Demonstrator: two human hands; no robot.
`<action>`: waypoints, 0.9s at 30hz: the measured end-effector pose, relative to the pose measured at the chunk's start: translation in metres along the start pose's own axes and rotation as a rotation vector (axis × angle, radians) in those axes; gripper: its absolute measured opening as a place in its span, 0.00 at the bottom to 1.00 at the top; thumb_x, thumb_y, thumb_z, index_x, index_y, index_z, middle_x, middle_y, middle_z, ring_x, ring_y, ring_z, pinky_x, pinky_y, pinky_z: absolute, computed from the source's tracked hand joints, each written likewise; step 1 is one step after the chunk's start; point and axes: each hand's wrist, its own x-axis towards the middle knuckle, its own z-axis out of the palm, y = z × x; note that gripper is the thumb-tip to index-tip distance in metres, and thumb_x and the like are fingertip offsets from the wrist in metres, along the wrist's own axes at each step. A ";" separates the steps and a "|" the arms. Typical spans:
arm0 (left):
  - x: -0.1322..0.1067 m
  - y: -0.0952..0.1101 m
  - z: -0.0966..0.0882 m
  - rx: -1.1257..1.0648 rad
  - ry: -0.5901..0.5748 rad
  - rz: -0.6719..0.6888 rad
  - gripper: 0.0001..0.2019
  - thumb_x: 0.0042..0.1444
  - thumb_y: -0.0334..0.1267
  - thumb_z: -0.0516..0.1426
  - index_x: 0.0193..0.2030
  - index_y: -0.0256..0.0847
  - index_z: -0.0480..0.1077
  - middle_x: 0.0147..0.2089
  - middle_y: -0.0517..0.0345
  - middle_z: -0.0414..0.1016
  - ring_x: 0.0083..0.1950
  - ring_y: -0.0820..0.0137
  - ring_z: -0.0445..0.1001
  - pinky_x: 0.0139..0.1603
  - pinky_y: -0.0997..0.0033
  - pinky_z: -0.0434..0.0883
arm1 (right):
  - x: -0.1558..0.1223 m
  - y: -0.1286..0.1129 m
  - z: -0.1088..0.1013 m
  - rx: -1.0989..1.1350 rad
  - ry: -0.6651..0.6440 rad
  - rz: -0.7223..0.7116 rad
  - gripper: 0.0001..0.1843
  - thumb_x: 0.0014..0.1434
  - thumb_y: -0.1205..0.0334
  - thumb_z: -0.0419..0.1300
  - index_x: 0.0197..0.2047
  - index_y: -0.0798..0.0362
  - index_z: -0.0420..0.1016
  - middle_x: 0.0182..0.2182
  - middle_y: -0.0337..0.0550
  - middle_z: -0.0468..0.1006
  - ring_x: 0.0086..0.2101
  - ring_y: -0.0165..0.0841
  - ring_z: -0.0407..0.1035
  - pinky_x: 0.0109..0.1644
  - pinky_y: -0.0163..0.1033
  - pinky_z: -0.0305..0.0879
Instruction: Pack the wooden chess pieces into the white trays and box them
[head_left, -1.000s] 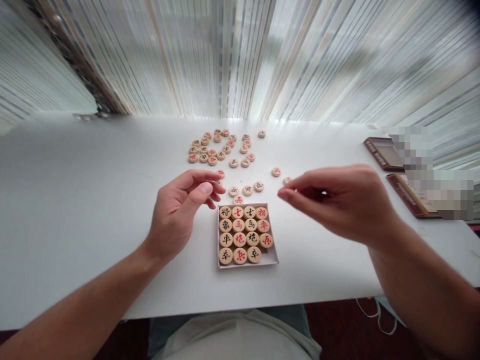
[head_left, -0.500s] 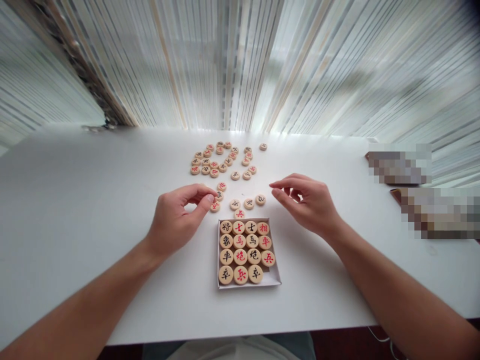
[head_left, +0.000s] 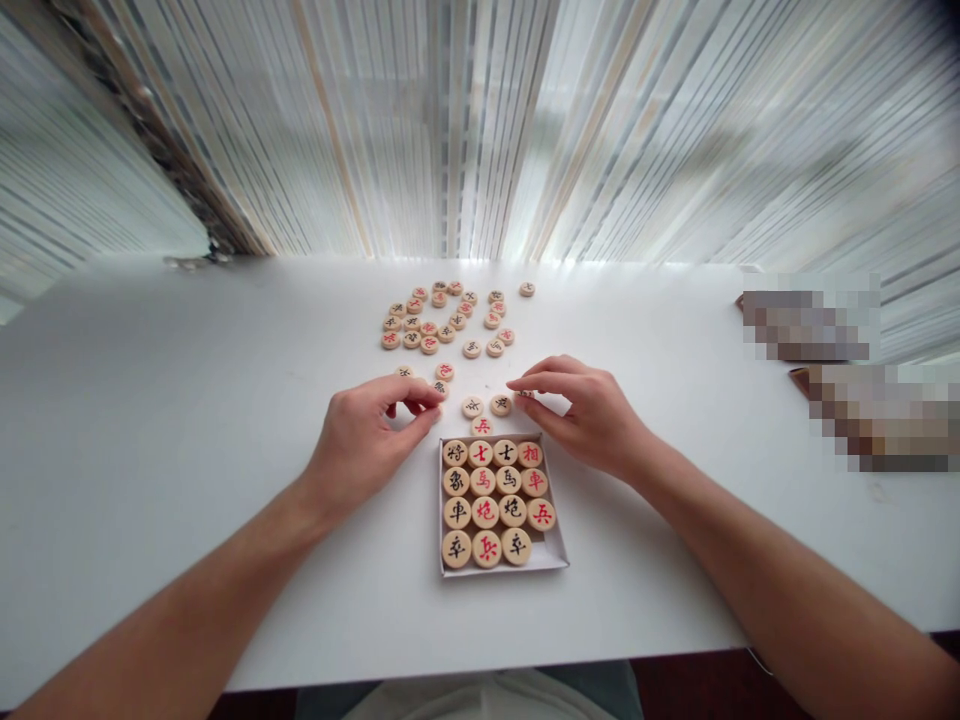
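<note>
An open white box (head_left: 551, 552) holds rows of round wooden Chinese chess pieces with red and black characters; a gap shows at its front right corner. Behind and left of the box, my left hand (head_left: 379, 430) has thumb and forefinger closed at a Chinese chess piece (head_left: 440, 411), mostly hidden. To the right, the thumb and forefinger of my right hand (head_left: 581, 405) are around another piece (head_left: 524, 394), partly covered by them. Between my hands lie two black-marked pieces (head_left: 500, 405) and a red-marked one (head_left: 482, 427) near the box's back edge.
Several more loose pieces (head_left: 428, 329) lie in a cluster farther back on the white table (head_left: 187, 400). One piece (head_left: 527, 289) sits apart at the back. Blurred-out flat objects (head_left: 885, 415) are at the far right. A striped curtain (head_left: 480, 120) hangs behind the table.
My right hand has moved left, onto the black-marked piece. My left hand has shifted slightly right, covering the red-marked piece and uncovering another piece behind it. The box's contents look the same.
</note>
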 end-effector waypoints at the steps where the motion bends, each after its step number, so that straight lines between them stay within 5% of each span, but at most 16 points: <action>1: 0.000 0.000 0.000 0.000 0.001 -0.001 0.03 0.62 0.36 0.66 0.40 0.45 0.83 0.40 0.54 0.88 0.43 0.60 0.84 0.39 0.65 0.74 | 0.002 0.000 0.000 -0.001 -0.007 0.009 0.10 0.67 0.67 0.64 0.47 0.51 0.87 0.43 0.51 0.87 0.43 0.42 0.80 0.45 0.46 0.76; 10: 0.001 0.002 0.001 0.021 0.007 0.000 0.04 0.61 0.35 0.66 0.41 0.44 0.84 0.40 0.55 0.88 0.38 0.64 0.81 0.40 0.65 0.73 | 0.020 -0.006 0.005 -0.023 -0.131 0.019 0.11 0.67 0.68 0.65 0.48 0.51 0.88 0.45 0.50 0.87 0.47 0.45 0.78 0.52 0.50 0.73; 17: 0.000 0.006 0.000 0.005 0.019 0.001 0.03 0.61 0.35 0.66 0.40 0.44 0.84 0.41 0.56 0.88 0.38 0.63 0.81 0.39 0.66 0.72 | 0.016 -0.002 0.003 -0.050 -0.160 0.041 0.11 0.64 0.60 0.71 0.49 0.50 0.87 0.51 0.52 0.85 0.52 0.49 0.76 0.56 0.55 0.71; 27: -0.001 0.007 -0.001 0.003 0.032 0.013 0.04 0.62 0.36 0.66 0.41 0.45 0.84 0.41 0.55 0.88 0.39 0.63 0.81 0.36 0.66 0.71 | 0.015 -0.005 0.000 -0.009 -0.098 0.011 0.05 0.61 0.64 0.72 0.42 0.50 0.86 0.42 0.48 0.87 0.45 0.44 0.78 0.50 0.50 0.73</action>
